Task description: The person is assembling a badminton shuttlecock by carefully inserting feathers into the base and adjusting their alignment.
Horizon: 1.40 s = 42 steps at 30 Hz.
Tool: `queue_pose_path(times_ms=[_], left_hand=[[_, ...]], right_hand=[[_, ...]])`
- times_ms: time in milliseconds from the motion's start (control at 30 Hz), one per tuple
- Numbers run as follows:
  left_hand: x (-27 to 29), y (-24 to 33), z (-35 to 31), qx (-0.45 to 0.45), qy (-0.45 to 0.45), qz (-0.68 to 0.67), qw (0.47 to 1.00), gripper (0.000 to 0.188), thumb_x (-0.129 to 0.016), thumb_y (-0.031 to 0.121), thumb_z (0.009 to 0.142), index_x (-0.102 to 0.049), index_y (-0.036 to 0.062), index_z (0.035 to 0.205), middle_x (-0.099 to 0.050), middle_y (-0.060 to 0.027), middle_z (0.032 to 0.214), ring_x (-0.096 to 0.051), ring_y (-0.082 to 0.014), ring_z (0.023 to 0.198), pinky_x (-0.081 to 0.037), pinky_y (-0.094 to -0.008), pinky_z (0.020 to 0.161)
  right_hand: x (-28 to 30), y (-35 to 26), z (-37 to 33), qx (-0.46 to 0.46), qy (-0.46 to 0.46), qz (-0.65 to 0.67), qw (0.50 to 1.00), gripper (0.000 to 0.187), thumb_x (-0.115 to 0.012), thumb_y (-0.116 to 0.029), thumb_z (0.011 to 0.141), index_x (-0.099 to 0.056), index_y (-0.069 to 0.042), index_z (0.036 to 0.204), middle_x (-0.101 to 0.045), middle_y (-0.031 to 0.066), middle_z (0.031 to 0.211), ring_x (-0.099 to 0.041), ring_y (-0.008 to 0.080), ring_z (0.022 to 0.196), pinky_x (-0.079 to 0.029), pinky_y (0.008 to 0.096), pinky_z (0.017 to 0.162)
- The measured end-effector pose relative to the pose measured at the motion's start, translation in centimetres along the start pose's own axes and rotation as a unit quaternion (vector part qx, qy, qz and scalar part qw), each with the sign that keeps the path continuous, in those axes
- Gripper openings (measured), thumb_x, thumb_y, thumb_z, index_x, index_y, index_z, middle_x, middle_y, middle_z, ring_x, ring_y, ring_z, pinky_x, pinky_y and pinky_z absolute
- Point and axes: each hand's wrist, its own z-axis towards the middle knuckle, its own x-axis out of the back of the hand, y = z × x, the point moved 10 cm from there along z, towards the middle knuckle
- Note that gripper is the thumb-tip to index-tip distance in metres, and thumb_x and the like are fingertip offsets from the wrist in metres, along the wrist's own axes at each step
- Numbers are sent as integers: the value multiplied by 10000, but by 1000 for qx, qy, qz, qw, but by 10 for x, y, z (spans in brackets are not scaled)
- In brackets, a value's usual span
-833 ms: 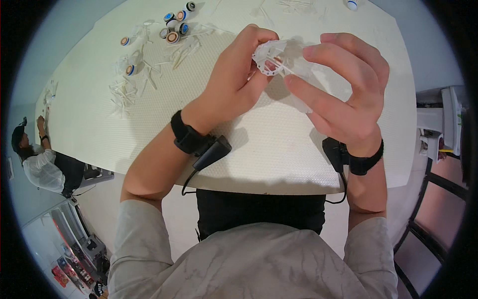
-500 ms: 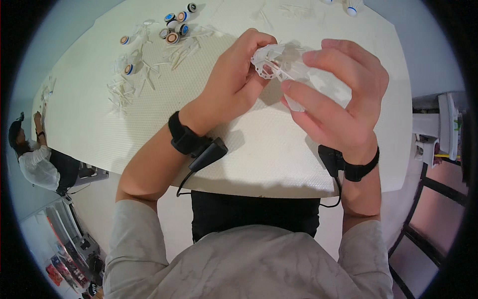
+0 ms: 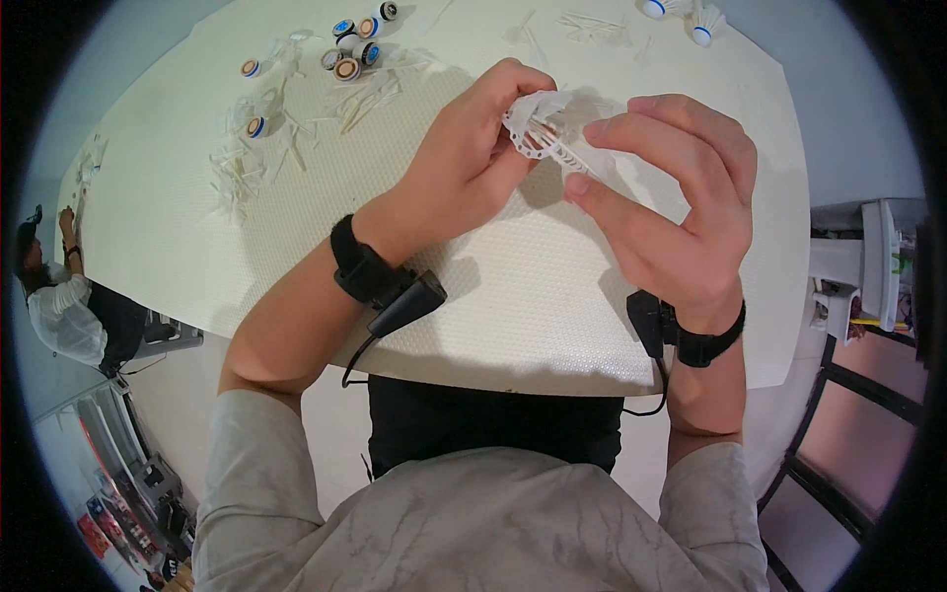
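White plastic openwork, seemingly a shuttlecock skirt [image 3: 533, 128], is held above the table. It has a scalloped, holed rim, thin ribs and a slotted strip. My left hand [image 3: 473, 148] is closed around its left side, with the thumb below and the curled fingers mostly hidden. My right hand [image 3: 681, 197] reaches in from the right. Its thumb tip touches the end of the slotted strip and its index fingertip rests by the upper edge, with the thin white material between them. The other right fingers are bent and spaced apart.
Shuttlecock heads with coloured ends [image 3: 347, 69] cluster at the far left, among loose white pieces [image 3: 237, 173]. Two shuttlecocks [image 3: 702, 36] lie at the far right. Another person [image 3: 69, 306] sits at the left table edge. Black cables [image 3: 357, 365] hang from both wrist devices.
My right hand has shifted slightly left, and its fingers have changed position on the white piece. The slotted strip and ribs show more clearly. My left hand keeps its grip.
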Motion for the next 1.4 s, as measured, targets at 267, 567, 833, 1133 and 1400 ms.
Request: queue_pose_path(times_ms=[267,567,833,1133,1400], left_hand=[[-2,2,1,-47,-9,29,998,425,-621,-43,830,-501,38,1229,-585,-75,1010,-587,-139,826,-501,-270,707],[-1,4,1,-46,1,54,997,432,-678,-12,816,-507,39,1209,-596,-98,1027,-623,-178,859,-526,-286,725],[0,6,1,-53,3,81,995,424,-676,-14,811,-508,37,1196,-607,-124,1008,-639,-221,834,-531,-301,723],[1,12,1,-76,13,98,992,428,-676,-20,807,-514,49,1197,-594,-102,985,-597,-198,775,-491,-285,670],[1,11,0,-79,13,110,991,425,-679,11,819,-507,61,1205,-581,-85,956,-557,-173,738,-466,-281,641]], right_hand=[[-2,1,0,-7,-15,6,1000,247,-835,-73,631,-765,-140,858,-710,57,1034,-617,287,1012,-502,359,842],[-4,-3,-3,7,-4,-10,1000,262,-824,-29,625,-746,-99,865,-715,61,1010,-625,283,992,-514,344,804],[-4,-5,-2,-4,4,-10,1000,243,-806,-18,628,-734,-76,853,-712,70,980,-630,290,974,-511,345,784],[-8,-2,-3,-28,1,-15,1000,206,-796,-29,658,-733,-66,851,-711,83,986,-628,306,990,-501,357,826],[-10,1,-5,-46,3,-10,999,188,-798,-21,669,-734,-69,839,-708,83,1013,-625,310,1009,-486,360,843]])
